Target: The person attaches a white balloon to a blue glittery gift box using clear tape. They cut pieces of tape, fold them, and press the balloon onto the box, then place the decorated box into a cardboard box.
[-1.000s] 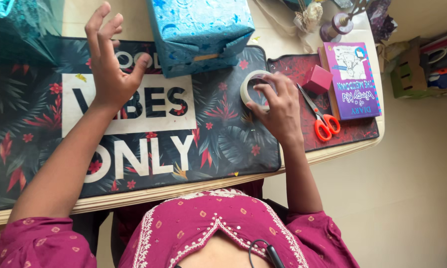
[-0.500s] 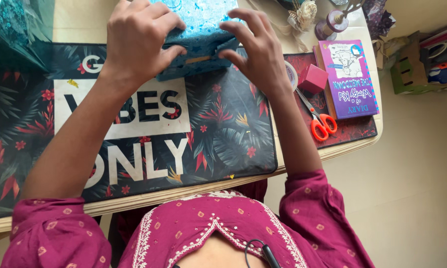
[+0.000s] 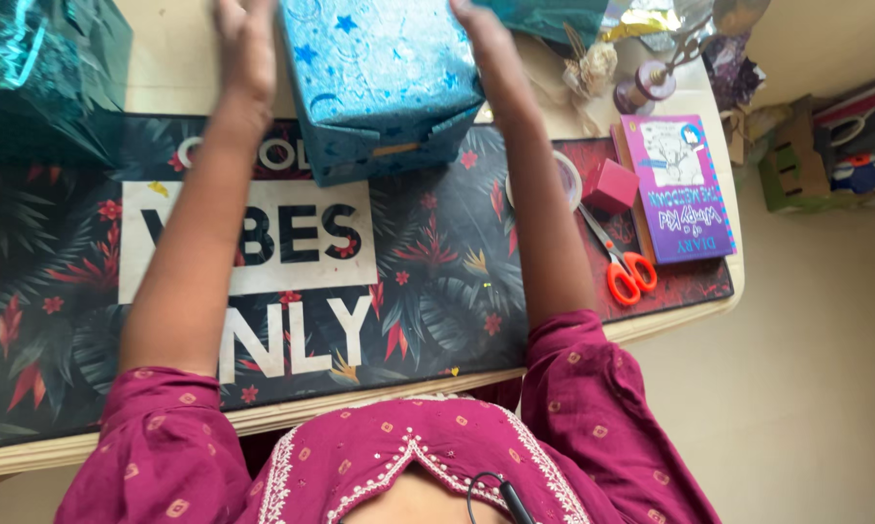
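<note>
A box wrapped in blue star-patterned paper [image 3: 379, 78] stands at the far side of a dark floral desk mat [image 3: 428, 281]. My left hand [image 3: 245, 53] lies flat against the box's left side. My right hand [image 3: 478, 34] presses against its right side. Both sets of fingertips run off the top of the frame. A roll of clear tape [image 3: 565, 180] lies on the mat just right of my right forearm, partly hidden by it.
A small pink cube box [image 3: 612, 184], orange-handled scissors [image 3: 624, 272] and a purple book [image 3: 678, 189] lie on a red mat [image 3: 694, 277] at the right. Teal shiny wrap [image 3: 39, 68] sits at the far left. A ribbon spool [image 3: 641, 92] stands behind the book.
My right hand let go of the tape roll, which now lies by the pink box. Both hands went up to the blue box and slid along its sides, away from me.
</note>
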